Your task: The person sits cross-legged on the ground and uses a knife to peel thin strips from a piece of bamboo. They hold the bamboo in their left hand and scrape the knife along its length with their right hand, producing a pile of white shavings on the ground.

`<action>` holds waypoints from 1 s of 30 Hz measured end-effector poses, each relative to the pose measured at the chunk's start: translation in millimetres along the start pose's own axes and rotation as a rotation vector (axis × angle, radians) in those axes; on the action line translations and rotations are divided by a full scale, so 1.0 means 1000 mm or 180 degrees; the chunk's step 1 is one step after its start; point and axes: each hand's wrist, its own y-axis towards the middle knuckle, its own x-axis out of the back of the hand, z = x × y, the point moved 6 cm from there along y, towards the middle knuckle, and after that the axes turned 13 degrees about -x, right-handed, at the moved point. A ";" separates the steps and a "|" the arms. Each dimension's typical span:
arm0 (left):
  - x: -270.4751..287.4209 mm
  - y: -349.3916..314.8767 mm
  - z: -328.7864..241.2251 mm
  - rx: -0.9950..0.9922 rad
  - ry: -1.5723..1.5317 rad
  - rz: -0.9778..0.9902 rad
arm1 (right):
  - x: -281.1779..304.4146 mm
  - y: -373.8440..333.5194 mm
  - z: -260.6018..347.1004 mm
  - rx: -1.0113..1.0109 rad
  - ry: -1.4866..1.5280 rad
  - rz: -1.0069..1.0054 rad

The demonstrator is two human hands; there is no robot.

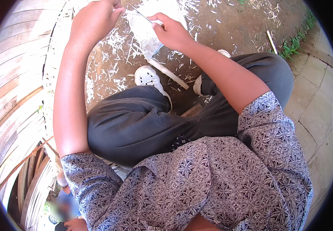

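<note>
At the top of the view, my left hand (pixel 97 19) is closed in a pinch, with thumb and fingertips together near the picture's edge. A thin pale strip (pixel 129 12) runs from those fingertips toward the right. My right hand (pixel 171 31) is wrapped round a knife, whose thin dark blade (pixel 140 14) points up and left toward the left fingertips. Whether blade and strip touch, I cannot tell. Below both hands a whitish sheet (pixel 147 36) lies on the ground with pale shavings around it.
A pale split stick (pixel 168 74) lies between my white shoes (pixel 148 77). Wooden slats (pixel 16 81) line the left side, and paving slabs (pixel 307 92) the right. Another person (pixel 68 210) is at the lower left. A thin stick (pixel 272 42) lies near the grass.
</note>
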 end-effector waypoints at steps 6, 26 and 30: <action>0.002 -0.001 -0.006 -0.0295 0.0074 -0.0157 | -0.004 0.014 0.005 0.0115 -0.0121 -0.0171; -0.001 -0.004 -0.004 -0.0549 -0.0123 0.0096 | -0.003 0.013 0.005 0.0083 0.0060 0.0064; 0.004 -0.007 -0.008 -0.0708 -0.0369 0.0111 | 0.002 0.016 -0.030 0.0079 -0.0202 -0.0019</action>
